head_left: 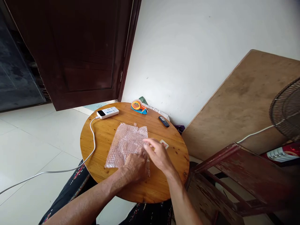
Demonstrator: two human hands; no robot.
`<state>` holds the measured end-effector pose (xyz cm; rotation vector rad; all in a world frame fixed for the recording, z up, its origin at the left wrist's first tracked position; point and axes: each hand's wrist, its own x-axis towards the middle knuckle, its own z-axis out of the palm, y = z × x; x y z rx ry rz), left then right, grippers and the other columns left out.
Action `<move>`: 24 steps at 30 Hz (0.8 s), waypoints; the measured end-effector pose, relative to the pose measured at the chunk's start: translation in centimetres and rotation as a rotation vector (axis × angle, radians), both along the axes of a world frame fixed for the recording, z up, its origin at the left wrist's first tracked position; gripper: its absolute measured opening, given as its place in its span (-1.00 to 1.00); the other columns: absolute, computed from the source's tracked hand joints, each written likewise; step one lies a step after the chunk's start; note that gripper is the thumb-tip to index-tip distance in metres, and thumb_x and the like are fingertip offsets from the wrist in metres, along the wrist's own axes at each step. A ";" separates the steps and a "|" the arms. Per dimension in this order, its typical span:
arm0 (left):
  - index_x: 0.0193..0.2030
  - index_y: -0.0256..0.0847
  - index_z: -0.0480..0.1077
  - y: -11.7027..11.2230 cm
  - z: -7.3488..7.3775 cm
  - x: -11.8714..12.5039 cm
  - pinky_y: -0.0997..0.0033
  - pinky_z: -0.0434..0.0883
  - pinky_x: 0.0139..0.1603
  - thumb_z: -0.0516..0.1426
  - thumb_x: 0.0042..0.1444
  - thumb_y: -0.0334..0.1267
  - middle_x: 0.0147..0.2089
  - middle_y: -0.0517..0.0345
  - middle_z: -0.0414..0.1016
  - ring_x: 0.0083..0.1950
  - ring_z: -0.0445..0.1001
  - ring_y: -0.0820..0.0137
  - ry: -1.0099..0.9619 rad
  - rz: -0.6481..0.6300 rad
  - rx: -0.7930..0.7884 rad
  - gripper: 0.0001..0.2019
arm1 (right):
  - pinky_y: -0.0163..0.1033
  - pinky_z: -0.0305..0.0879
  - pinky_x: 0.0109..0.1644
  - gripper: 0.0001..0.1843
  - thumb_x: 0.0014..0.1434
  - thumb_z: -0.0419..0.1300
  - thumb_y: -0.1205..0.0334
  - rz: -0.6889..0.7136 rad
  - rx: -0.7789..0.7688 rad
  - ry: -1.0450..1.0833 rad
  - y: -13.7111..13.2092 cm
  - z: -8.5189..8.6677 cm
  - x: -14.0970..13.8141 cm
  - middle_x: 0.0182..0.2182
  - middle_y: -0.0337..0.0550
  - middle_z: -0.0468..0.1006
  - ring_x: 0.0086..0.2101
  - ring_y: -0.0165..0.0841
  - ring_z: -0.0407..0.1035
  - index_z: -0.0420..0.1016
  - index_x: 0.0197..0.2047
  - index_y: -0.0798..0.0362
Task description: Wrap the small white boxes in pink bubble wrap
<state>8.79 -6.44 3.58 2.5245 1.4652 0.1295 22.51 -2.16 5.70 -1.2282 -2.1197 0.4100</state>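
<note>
A sheet of clear bubble wrap (125, 142) lies spread on a small round wooden table (105, 131). My left hand (134, 165) rests on the sheet's near right corner with its fingers curled down onto it. My right hand (158, 153) hovers over the sheet's right edge, fingers stretched out and nothing in them. A small white and red item (164, 144) lies on the table just beyond my right hand.
At the table's far side lie a white power bank (107, 112) with a white cable (92, 140), an orange and blue tape dispenser (138, 106) and a small dark device (163, 121). A wooden board (243, 103), a dark red wooden frame (234, 175) and a fan (286, 109) stand right.
</note>
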 end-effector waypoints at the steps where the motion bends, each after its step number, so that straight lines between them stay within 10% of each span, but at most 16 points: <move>1: 0.16 -0.33 0.37 0.0 0.0 0.0 0.06 0.54 -0.14 -0.03 0.26 -0.15 0.20 -0.33 0.38 -0.09 0.59 0.01 -0.001 -0.003 -0.015 -0.57 | -0.17 0.32 0.15 -0.68 0.23 0.06 0.34 0.094 -0.028 -0.039 0.6 -0.2 -1.1 -0.03 -0.12 0.58 -0.01 -0.28 0.44 0.55 -0.03 -0.01; 13: -0.01 -0.20 0.47 1.4 0.6 -4.8 0.11 0.46 0.03 0.05 0.16 -0.35 0.09 -0.08 0.47 0.06 0.46 0.10 -0.197 0.124 0.160 -0.71 | -0.04 0.17 0.20 -0.65 0.28 0.02 0.39 -0.195 0.001 -0.349 4.1 -4.9 -1.8 0.13 -0.01 0.49 0.11 -0.14 0.33 0.51 0.05 0.07; 24: 0.18 -0.15 0.40 3.7 -3.0 -8.9 -0.11 0.13 0.37 0.24 0.05 0.09 0.37 -0.10 0.26 0.38 0.18 -0.01 -0.153 0.072 0.159 -0.41 | -0.04 0.19 0.13 -0.68 0.35 0.07 0.25 -0.301 0.035 -0.485 3.2 -4.5 -2.1 0.15 0.02 0.46 0.10 -0.11 0.32 0.45 0.11 0.09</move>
